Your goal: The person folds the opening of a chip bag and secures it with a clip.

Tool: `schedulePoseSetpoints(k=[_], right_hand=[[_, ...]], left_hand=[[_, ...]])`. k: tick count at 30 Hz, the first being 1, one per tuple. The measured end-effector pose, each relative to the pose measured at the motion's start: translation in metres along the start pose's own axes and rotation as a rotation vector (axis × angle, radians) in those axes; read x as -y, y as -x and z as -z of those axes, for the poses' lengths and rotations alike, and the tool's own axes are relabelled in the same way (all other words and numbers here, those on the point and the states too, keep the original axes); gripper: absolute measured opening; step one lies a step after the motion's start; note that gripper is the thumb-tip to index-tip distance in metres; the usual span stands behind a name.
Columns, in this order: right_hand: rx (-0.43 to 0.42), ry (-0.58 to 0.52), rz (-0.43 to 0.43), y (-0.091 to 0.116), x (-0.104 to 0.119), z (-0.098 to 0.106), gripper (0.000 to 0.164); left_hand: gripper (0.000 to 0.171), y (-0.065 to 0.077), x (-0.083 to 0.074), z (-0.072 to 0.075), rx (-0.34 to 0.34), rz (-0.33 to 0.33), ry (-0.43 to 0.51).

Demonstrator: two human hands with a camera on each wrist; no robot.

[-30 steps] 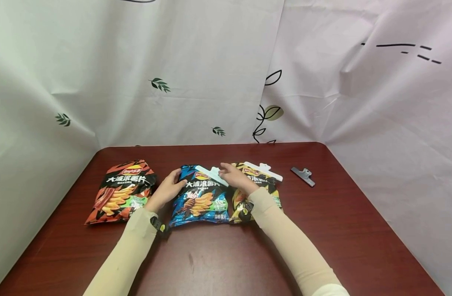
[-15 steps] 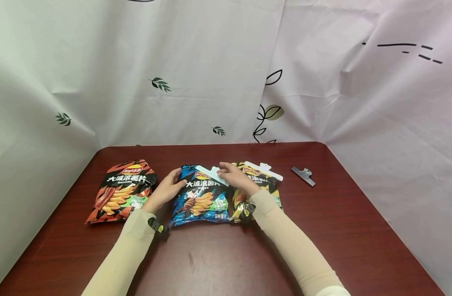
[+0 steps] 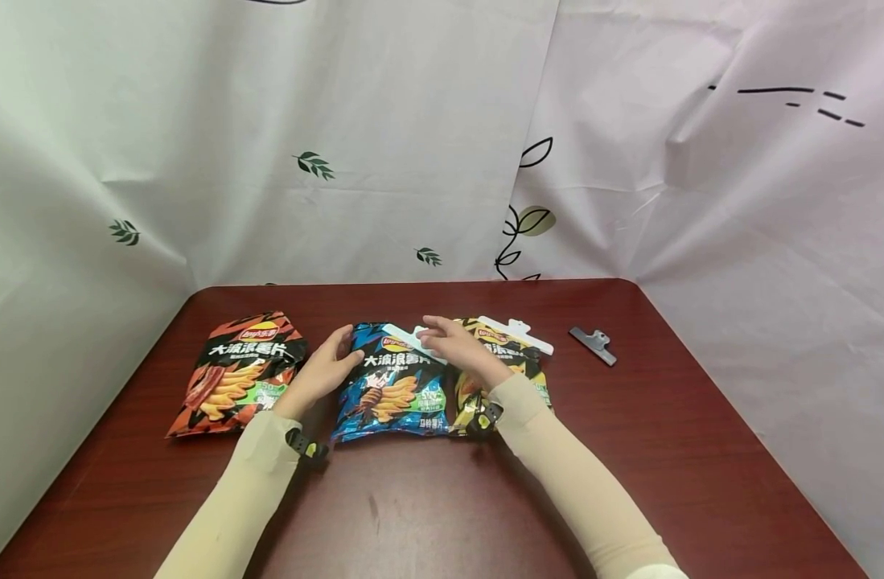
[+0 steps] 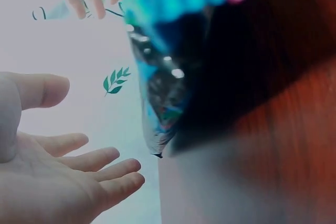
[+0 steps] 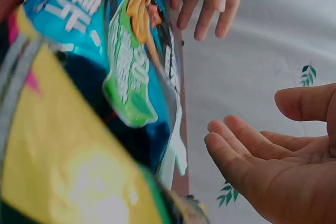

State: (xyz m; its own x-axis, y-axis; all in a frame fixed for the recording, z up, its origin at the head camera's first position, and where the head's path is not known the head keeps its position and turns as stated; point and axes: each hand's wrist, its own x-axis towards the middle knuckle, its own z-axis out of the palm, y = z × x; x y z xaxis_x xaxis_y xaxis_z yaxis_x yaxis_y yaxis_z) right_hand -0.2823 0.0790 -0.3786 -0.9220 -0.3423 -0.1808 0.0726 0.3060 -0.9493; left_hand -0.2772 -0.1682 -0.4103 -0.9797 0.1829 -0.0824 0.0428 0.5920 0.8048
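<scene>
A blue chip bag lies in the middle of the table, with a white clip across its top right corner. My left hand is at the bag's upper left side. In the left wrist view the fingers are extended and apart from the bag, holding nothing. Over the right end of the white clip hovers my right hand, partly covering it in the head view. Its thumb and fingers are spread with nothing between them in the right wrist view, and the clip edge shows beside the blue bag.
Right of the blue bag lies a yellow chip bag with another white clip along its top. A red chip bag is at the left. On the right, a grey metal clip lies on the dark red table, with patterned cloth behind.
My right hand has shifted slightly left and up over the white clip. The left hand has drawn back a little to the left. Bags and clips have stayed in place.
</scene>
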Motion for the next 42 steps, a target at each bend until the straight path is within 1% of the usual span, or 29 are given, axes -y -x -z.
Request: schedulePoseSetpoints(k=[3, 10, 17, 25, 30, 37, 40, 42], right_hand=[[0.017, -0.018, 0.020, 0.002, 0.003, -0.004, 0.054], [0.049, -0.053, 0.034, 0.004, 0.006, -0.012, 0.054], [0.080, -0.137, 0.051, 0.004, 0.010, -0.024, 0.053], [0.095, -0.267, 0.038, 0.002, 0.014, -0.037, 0.052], [0.090, -0.302, 0.031, 0.000, 0.014, -0.046, 0.051], [0.093, -0.356, 0.018, -0.001, 0.013, -0.055, 0.050], [0.091, -0.365, 0.012, 0.000, 0.014, -0.059, 0.048], [0.091, -0.368, 0.005, 0.000, 0.015, -0.061, 0.048]], left_hand=[[0.067, 0.003, -0.003, 0.002, -0.015, -0.009, -0.026], [0.065, 0.010, -0.006, 0.009, -0.039, -0.042, -0.083], [0.065, 0.014, -0.009, 0.019, -0.058, -0.057, -0.131], [0.065, 0.017, -0.012, 0.027, -0.077, -0.050, -0.145], [0.065, 0.020, -0.013, 0.034, -0.098, -0.051, -0.150], [0.064, 0.025, -0.009, 0.045, -0.130, -0.057, -0.160], [0.064, 0.028, -0.008, 0.049, -0.136, -0.061, -0.157], [0.065, 0.030, -0.008, 0.051, -0.134, -0.052, -0.149]])
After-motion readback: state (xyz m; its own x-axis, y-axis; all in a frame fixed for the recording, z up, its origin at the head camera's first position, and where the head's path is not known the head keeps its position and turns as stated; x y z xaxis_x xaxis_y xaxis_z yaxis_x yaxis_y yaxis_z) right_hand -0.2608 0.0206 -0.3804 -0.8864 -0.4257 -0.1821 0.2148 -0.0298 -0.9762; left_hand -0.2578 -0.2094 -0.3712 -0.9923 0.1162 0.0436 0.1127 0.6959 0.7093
